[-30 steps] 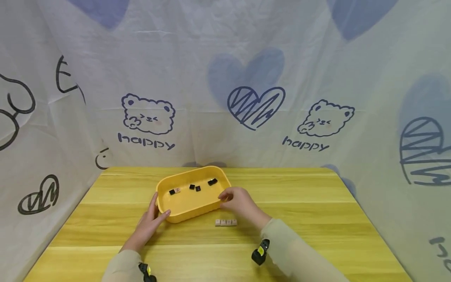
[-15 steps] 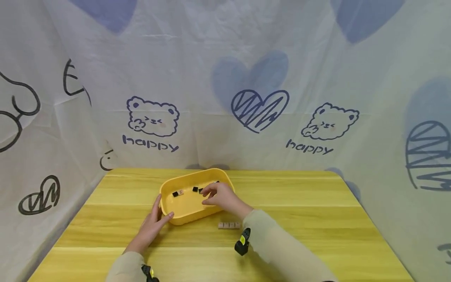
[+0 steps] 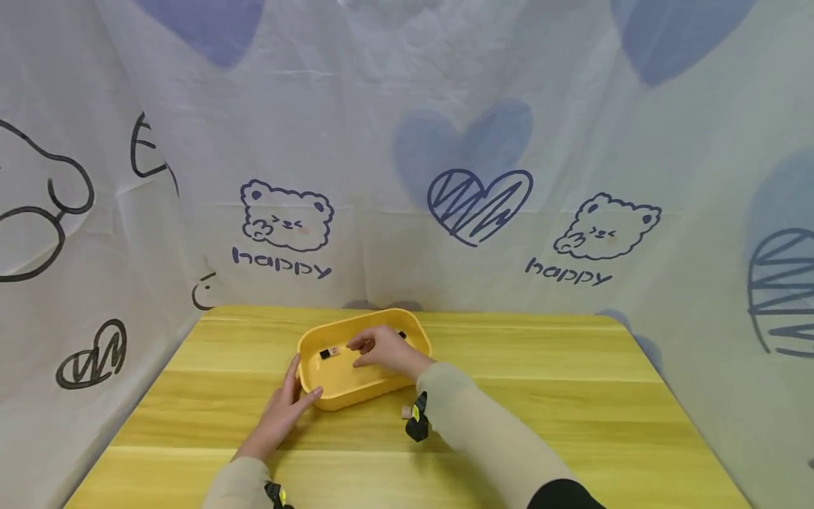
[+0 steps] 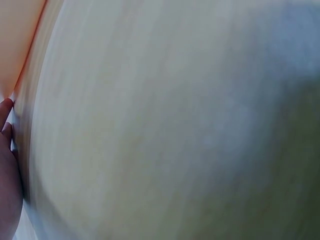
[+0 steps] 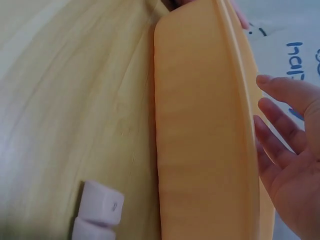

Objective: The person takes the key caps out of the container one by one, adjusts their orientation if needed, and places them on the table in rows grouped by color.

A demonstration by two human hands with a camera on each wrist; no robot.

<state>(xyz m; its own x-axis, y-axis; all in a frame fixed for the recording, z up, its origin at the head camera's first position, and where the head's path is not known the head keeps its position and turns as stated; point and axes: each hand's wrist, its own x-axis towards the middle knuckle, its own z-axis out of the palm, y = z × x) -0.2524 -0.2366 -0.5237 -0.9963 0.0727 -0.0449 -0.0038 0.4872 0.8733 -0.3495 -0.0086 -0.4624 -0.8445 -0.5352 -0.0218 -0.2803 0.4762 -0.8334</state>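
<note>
A yellow plastic tray (image 3: 346, 396) sits toward the back of the table. My left hand (image 3: 278, 416) holds its near left corner, thumb at the front rim and fingers along the end wall. Over the tray's inside reaches my right hand (image 3: 386, 348); in the right wrist view its fingers (image 5: 280, 115) are spread and loosely bent, with nothing between them. Inside the tray lie a black keycap (image 3: 325, 354) and a pale one beside it; another black keycap (image 3: 402, 335) shows past the right hand. The right hand hides the tray's middle.
In front of the tray, pale keycaps (image 5: 101, 202) stand in a row on the wooden table (image 3: 572, 396), mostly hidden by the right wrist in the head view. A white printed cloth (image 3: 381, 233) hangs behind the table and at both sides.
My right hand has moved from the tray's right front rim leftward and in over its inside. The left hand keeps its place on the tray. The head view has shifted slightly.
</note>
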